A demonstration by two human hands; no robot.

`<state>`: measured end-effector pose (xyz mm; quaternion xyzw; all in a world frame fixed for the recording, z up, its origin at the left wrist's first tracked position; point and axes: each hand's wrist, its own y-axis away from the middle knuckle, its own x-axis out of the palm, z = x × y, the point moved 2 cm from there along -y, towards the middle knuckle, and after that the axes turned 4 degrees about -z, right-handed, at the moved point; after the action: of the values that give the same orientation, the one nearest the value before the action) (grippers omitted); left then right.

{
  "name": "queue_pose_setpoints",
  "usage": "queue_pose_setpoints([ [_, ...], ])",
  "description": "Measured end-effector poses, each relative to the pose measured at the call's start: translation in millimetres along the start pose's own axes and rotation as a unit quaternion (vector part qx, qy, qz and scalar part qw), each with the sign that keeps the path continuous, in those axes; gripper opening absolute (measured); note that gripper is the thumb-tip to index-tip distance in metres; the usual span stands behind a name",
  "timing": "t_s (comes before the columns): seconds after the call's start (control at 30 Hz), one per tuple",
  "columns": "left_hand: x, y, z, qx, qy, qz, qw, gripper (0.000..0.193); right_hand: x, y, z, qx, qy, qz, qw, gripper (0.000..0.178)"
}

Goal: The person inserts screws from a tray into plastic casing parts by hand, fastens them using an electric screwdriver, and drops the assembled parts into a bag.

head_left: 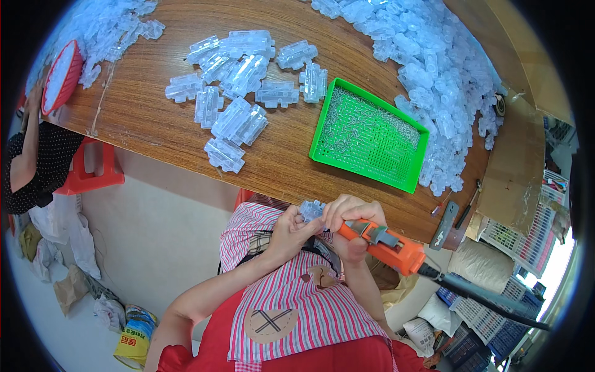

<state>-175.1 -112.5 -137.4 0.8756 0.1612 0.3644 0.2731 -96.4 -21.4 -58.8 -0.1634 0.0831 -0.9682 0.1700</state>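
My left hand (290, 232) is closed on a small clear plastic housing (311, 210), holding it just off the table's front edge, above my lap. My right hand (354, 217) wraps round an orange electric screwdriver (396, 253), whose cord runs off to the right. The screwdriver's front end points at the housing, and my fingers hide its tip. Past my hands, a green plastic basket (387, 162) holds many small metal screws (347, 121). Several similar clear housings (245, 75) lie in a loose group on the table to its left.
Large heaps of clear plastic parts (427, 80) cover the brown wooden table (285, 142) at far right and far left. A grey bar-shaped object (444, 226) lies near the right edge. At left, another person's arm (26, 152) is by a red basket (64, 77); a red stool (93, 170) stands below.
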Motion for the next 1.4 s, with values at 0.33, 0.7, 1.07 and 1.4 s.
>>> queue_pose_setpoints([
  [0.33,-0.2,-1.5,5.6,0.003,0.009,0.016,1.000,0.018,-6.3,2.6,1.8,0.000,0.074,0.012,0.997,0.066],
  [0.7,-0.6,7.7,-4.4,-0.079,0.063,-0.049,0.994,0.037,-17.6,-12.6,36.2,-0.018,-0.013,-0.036,0.999,0.061],
  [1.07,1.4,4.8,-1.2,0.001,0.007,-0.092,0.996,0.034,-13.1,-1.1,8.6,0.005,-0.032,-0.032,0.999,0.062],
  [1.4,-0.8,2.7,0.9,0.015,0.006,-0.086,0.996,0.033,-8.5,2.0,4.0,-0.005,0.014,-0.010,1.000,0.055],
])
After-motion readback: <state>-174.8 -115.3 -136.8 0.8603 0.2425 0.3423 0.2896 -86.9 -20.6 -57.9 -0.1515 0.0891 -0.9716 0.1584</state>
